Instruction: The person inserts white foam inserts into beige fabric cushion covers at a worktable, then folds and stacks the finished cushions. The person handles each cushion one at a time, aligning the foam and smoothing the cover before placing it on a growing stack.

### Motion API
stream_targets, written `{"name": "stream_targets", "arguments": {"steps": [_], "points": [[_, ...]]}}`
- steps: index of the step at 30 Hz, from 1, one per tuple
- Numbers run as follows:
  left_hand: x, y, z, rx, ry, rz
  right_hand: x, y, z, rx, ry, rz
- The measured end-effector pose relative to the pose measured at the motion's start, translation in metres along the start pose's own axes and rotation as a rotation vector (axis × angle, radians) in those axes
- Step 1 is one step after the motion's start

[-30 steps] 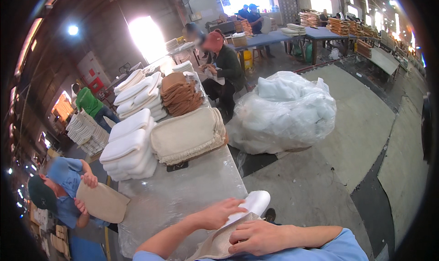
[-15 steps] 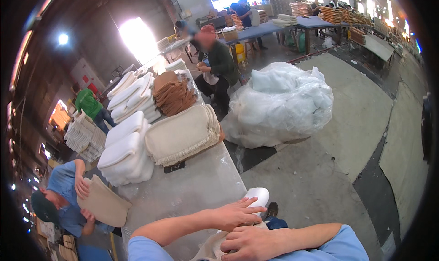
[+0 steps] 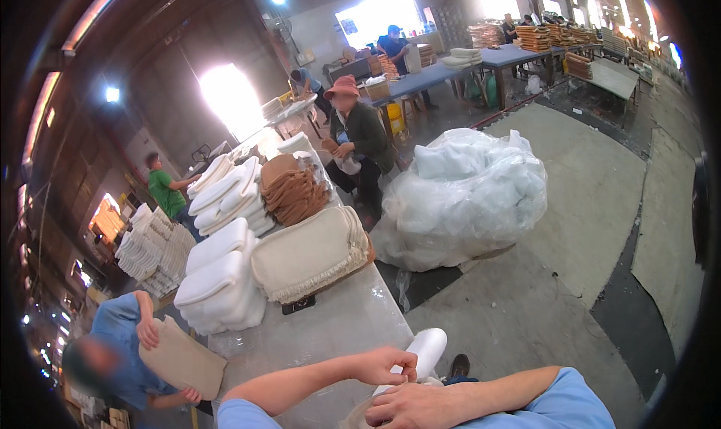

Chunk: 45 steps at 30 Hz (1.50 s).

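At the lower edge, a white rounded pad (image 3: 428, 351) sticks out from a beige cloth (image 3: 356, 417) that lies mostly under my hands. My left hand (image 3: 384, 365) is closed beside the pad, its fingers curled in a pinch; what they hold is too small to make out. Over the cloth lies my right hand (image 3: 420, 405), fingers bent and pressed into the fabric, just below the left. Ahead on the table stand a stack of beige fringed covers (image 3: 308, 250) and a pile of folded white pads (image 3: 219, 279).
The plastic-topped table (image 3: 338, 316) also bears brown covers (image 3: 289, 190) farther off. A large plastic bag of white filling (image 3: 466, 196) sits on the floor to the right. At left, a co-worker in blue (image 3: 120, 316) holds a beige cover (image 3: 180, 358); another person (image 3: 360, 140) sits beyond the table.
My left hand's spread fingers have curled into a pinch beside the pad. The view has tilted, so the table and bag appear lower. The co-worker at left has shifted a hand along the beige cover.
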<state>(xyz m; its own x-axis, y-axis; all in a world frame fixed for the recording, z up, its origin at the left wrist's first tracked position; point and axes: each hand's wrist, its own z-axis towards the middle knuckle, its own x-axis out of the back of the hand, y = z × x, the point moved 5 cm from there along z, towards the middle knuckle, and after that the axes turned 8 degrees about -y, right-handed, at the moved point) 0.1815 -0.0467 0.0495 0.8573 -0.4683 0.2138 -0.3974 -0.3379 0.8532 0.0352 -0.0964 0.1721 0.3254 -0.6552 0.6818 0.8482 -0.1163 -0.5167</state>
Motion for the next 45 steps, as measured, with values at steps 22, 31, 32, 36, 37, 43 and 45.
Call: {"name": "stream_targets", "arguments": {"steps": [22,31,32,36,37,43,45], "points": [[-0.017,0.013,0.008,0.316,-0.014,-0.373,0.026,0.095,-0.129,-0.720,0.514,0.663],[0.003,0.047,0.015,0.253,-0.163,0.162,-0.082,0.129,-0.146,-0.651,0.128,1.375],[0.005,0.049,0.015,0.252,-0.173,0.173,-0.087,0.132,-0.152,-0.682,0.106,1.335],[0.014,0.026,0.013,0.243,-0.081,0.204,-0.104,0.120,-0.161,-0.711,0.363,1.261],[0.017,0.019,0.012,0.200,-0.010,0.239,-0.108,0.117,-0.166,-0.671,0.440,1.240],[0.038,0.000,0.024,0.418,-0.106,0.152,-0.114,0.105,-0.173,-0.888,0.771,0.883],[0.045,0.000,0.030,0.424,-0.044,-0.220,-0.102,0.101,-0.166,-0.975,0.774,0.810]]}}
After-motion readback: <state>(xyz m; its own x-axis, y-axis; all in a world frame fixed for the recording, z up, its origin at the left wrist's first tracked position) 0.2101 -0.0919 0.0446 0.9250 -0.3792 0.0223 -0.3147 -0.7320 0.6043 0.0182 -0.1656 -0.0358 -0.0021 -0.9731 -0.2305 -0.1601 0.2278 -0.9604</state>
